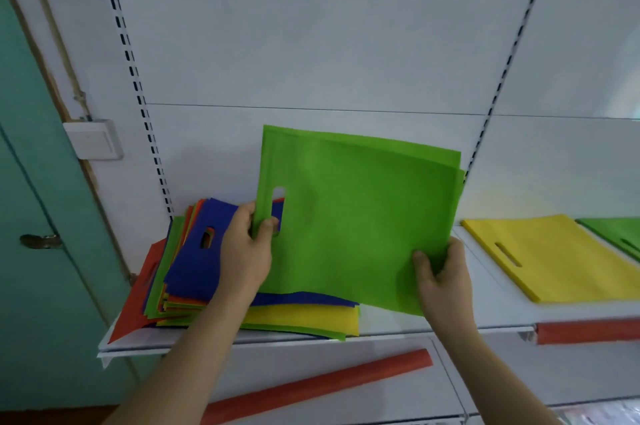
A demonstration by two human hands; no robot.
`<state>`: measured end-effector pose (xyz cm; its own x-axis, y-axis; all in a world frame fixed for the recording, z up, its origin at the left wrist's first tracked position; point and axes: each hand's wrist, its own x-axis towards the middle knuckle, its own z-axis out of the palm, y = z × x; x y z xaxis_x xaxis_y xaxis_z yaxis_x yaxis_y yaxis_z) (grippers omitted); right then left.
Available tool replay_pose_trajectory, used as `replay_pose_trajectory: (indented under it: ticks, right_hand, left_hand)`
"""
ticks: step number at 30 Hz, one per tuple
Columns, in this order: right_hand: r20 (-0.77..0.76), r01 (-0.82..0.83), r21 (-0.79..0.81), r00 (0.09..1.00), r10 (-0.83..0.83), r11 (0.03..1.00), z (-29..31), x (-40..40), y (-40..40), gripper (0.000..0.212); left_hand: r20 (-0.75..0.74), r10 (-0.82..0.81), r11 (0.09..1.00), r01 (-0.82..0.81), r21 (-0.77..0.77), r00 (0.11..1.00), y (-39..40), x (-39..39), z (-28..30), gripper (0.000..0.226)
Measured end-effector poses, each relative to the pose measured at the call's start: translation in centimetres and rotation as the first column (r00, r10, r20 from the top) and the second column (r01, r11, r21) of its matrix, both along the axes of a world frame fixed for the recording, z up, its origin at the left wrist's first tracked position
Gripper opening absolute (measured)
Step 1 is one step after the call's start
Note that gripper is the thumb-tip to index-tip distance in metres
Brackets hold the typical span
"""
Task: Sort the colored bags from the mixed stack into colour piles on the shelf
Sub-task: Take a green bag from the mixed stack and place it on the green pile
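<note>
A green bag (356, 213) is held up above the white shelf (391, 320), tilted toward me. My left hand (247, 248) pinches it at the handle slot on its left edge. My right hand (441, 272) grips its lower right corner. Under and left of it lies the mixed stack (194, 272), with a blue bag on top and yellow, green, orange and red bags fanned out below. To the right on the shelf lie a yellow bag (554, 254) and, at the frame's edge, a green bag (616, 234).
A slotted upright (138, 92) runs up the white back panel on the left, another on the right (509, 57). A teal door (41, 251) stands at far left. An orange-red strip (322, 386) lies on the lower shelf, another on the shelf's front edge (588, 332).
</note>
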<state>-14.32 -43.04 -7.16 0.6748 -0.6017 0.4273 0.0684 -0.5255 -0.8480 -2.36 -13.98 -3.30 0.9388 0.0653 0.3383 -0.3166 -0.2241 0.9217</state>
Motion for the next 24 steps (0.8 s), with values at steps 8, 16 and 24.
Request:
replay_pose_trajectory:
  ticks: [8,16,24]
  right_hand:
    - [-0.013,0.174,-0.066,0.984,-0.175,0.983,-0.3,-4.6,-1.2,0.041]
    - [0.067,0.415,-0.050,0.909,-0.412,0.908,-0.1,-12.9,-7.1,0.034]
    - [0.072,0.434,-0.304,0.898,-0.433,0.848,0.3,-24.2,-16.7,0.030]
  left_hand:
    - [0.097,0.004,0.996,-0.013,0.094,0.995,-3.2,-1.2,-1.5,0.019]
    - [0.113,-0.054,0.998,0.052,0.024,0.992,-11.5,-6.4,-1.6,0.036]
    - [0.193,-0.162,0.983,0.140,0.122,0.968,-24.2,-14.2,-0.7,0.020]
